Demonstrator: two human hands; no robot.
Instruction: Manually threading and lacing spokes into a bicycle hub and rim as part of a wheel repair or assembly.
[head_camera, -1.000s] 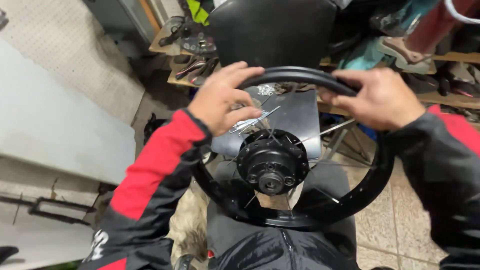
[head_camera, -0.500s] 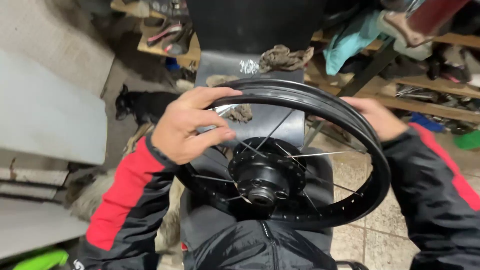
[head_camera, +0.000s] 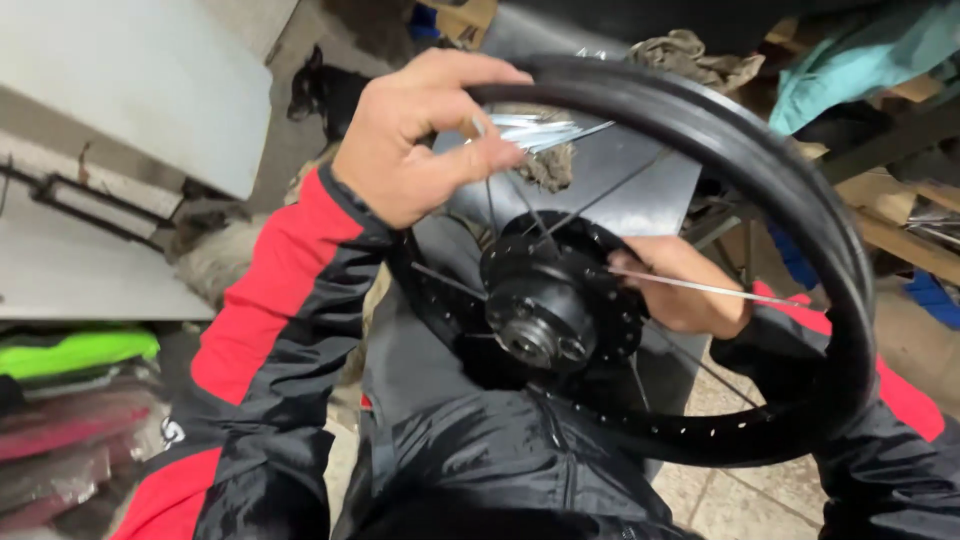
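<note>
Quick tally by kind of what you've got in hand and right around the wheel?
Black wheel rim: 1
Black hub: 1
Loose silver spoke at the right hand: 1
Bundle of silver spokes by the left hand: 1
Rags: 1
Dog on the floor: 1
Total: 6

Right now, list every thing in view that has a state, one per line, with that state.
Rim: black, tilted, resting on the lap, only partly laced.
Hub: black, inside the rim, several holes empty.
Loose spoke: silver, held at the hub.
Spoke bundle: lying on the stand behind the rim.
Left hand: gripping the rim's top edge.
Right hand: at the hub, holding the loose spoke.
</note>
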